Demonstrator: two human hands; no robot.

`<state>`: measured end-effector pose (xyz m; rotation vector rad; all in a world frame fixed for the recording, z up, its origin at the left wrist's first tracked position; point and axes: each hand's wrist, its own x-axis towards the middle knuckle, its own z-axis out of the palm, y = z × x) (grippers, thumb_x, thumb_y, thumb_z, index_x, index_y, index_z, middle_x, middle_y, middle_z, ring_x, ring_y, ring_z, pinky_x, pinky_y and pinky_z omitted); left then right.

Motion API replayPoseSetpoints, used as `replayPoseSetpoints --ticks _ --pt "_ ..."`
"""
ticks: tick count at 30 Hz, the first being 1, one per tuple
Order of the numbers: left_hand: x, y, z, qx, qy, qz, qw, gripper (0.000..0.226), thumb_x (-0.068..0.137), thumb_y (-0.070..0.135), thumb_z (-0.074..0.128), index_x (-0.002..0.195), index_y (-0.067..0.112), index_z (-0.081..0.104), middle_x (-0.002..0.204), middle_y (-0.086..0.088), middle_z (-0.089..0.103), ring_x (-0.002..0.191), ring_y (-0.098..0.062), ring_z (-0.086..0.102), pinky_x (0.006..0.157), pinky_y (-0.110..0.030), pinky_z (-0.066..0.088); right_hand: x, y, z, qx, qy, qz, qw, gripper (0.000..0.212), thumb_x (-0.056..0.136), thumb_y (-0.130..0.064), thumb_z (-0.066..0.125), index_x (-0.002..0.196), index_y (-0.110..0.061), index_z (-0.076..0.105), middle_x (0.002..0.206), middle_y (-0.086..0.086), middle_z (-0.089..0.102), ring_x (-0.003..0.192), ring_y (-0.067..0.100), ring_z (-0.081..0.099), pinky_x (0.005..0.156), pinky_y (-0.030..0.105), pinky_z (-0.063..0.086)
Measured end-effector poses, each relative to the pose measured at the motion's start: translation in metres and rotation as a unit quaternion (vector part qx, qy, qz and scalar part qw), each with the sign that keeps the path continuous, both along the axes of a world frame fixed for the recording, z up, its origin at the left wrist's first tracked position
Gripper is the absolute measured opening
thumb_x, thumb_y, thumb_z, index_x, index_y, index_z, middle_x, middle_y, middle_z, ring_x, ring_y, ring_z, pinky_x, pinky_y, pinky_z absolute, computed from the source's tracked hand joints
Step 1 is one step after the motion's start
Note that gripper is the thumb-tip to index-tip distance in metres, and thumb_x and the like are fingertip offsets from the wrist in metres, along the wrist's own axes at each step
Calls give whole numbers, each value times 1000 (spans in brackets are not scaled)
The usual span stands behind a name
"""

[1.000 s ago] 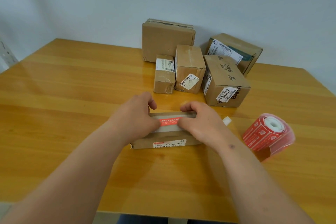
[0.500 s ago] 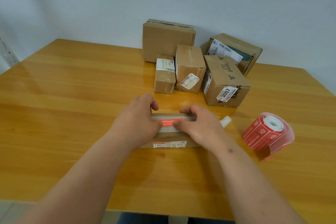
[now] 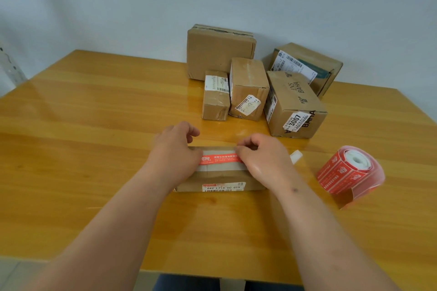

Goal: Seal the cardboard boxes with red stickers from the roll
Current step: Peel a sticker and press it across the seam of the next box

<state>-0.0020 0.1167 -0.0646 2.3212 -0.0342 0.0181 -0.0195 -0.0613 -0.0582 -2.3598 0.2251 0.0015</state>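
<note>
I see a flat cardboard box [image 3: 220, 178] lying on the wooden counter [image 3: 94, 125] near me, its barcode label facing the near edge. A red sticker [image 3: 221, 159] lies across its top along the pale tape seam. My left hand [image 3: 173, 151] rests on the left end of the box, covering that end of the sticker, fingers loosely curled past the far edge; I cannot tell whether the thumb presses the sticker. My right hand [image 3: 262, 157] sits on the right end, fingers curled, the fingertips at the sticker's right end, seemingly pressing or pinching it down. A small white scrap [image 3: 296, 156] pokes out just right of the right hand. The sticker roll [image 3: 350, 171] lies on its side to the right, well apart from the hands, a loose tail trailing toward the near edge. Five more boxes [image 3: 248, 88] cluster at the far side against the wall.

Compared with half a second ago, both hands have drawn apart slightly, so more of the sticker shows between them, and the right hand's fingers are curled more tightly at the far edge. The box and roll have stayed where they were
</note>
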Motion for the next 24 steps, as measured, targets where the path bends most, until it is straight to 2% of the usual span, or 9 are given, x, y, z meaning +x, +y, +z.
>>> replayPoseSetpoints --ticks 3,4,6,8,12,14,17,21,24 --pt "0 0 -1 -59 25 20 998 37 83 4 55 112 27 55 108 4 54 91 -15 49 67 -28 44 -2 -2 1 38 3 -16 999 21 92 -20 46 97 -27 65 86 -16 56 79 2 49 59 19 35" --pt "-2 0 -1 -67 25 21 997 36 85 7 56 115 27 54 110 3 53 95 -16 49 71 -29 45 -4 -3 1 52 8 -14 998 19 91 -22 48 97 -26 66 88 -15 58 81 3 50 59 20 35" --pt "-6 -2 -2 -23 18 3 1000 42 84 23 65 122 28 50 113 4 50 106 -20 45 88 -36 45 -6 -1 1 45 24 9 999 19 85 -33 57 103 -28 63 98 -14 57 91 6 52 60 19 35" --pt "-10 -2 -1 13 13 -12 1000 56 77 30 73 126 27 47 114 4 48 112 -21 42 97 -38 42 -8 0 0 8 43 37 998 37 78 -39 65 114 -29 59 109 -10 50 96 8 50 62 17 36" --pt "-11 2 2 -43 35 3 998 53 76 14 68 123 28 48 109 7 49 107 -23 48 87 -40 48 -9 1 4 -15 37 44 998 41 79 -39 63 118 -28 57 114 -7 47 96 8 47 62 16 35" --pt "-12 0 2 -33 39 5 999 54 76 21 70 124 28 46 113 5 51 108 -23 47 90 -41 46 -9 4 4 -19 35 43 998 42 77 -41 62 116 -28 58 114 -7 47 96 9 47 63 17 35" --pt "-16 -8 2 47 12 17 999 67 71 42 75 128 26 42 116 3 48 115 -23 40 97 -38 40 -10 10 2 -29 35 34 998 48 71 -50 66 112 -29 57 109 -8 46 94 9 48 64 21 37" --pt "-17 -6 3 -16 15 28 999 61 73 22 70 129 24 44 115 3 48 112 -22 40 96 -40 41 -10 2 2 -23 32 33 999 40 76 -41 63 114 -29 58 112 -8 45 94 8 46 62 18 33" --pt "-19 -9 2 13 7 16 1000 62 74 31 72 128 27 42 115 5 47 112 -21 39 97 -40 41 -10 4 1 -20 28 38 999 45 74 -45 65 115 -29 57 114 -9 44 96 8 46 62 17 34"
